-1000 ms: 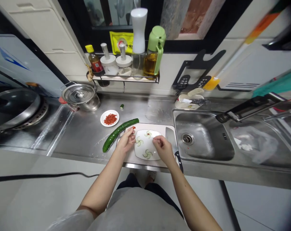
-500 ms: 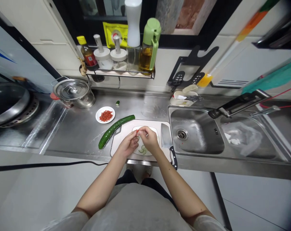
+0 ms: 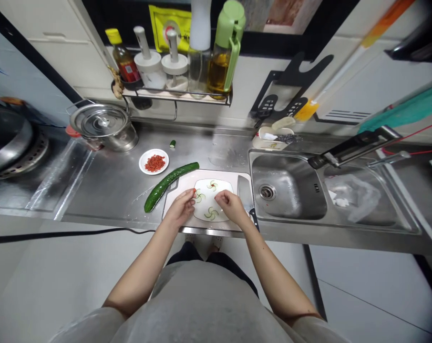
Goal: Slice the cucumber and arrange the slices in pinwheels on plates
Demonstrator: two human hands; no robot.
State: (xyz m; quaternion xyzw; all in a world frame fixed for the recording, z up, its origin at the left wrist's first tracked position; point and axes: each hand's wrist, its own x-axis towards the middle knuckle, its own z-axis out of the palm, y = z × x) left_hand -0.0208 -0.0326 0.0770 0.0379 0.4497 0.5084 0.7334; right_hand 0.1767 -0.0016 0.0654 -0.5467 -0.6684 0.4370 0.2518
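Between the thumb and fingertips of my left hand (image 3: pixel 182 207) is a small red goji berry (image 3: pixel 194 190), held over the left rim of a white plate (image 3: pixel 221 214). My right hand (image 3: pixel 232 206) hovers at the plate's right side, fingers pinched together; whether anything is in them is too small to see. Thin green cucumber slices (image 3: pixel 211 213) lie on the plate in three pinwheel shapes, and the far one has a red centre. Under the plate is a light cutting board (image 3: pixel 187 179), with a knife (image 3: pixel 243 188) lying along its right side, partly hidden by my right hand.
A whole cucumber (image 3: pixel 169 181) rests left of the board. Beyond it are a small dish (image 3: pixel 142 162) of goji berries and a cucumber end (image 3: pixel 172 143). A sink (image 3: pixel 291 190) is at right, a lidded pot (image 3: pixel 119 136) at left, a condiment rack (image 3: pixel 176 95) behind.
My hands were together over the plate and have moved apart, the left one keeping the red berry. The pinwheels on the plate now show. The camera view has shifted slightly.
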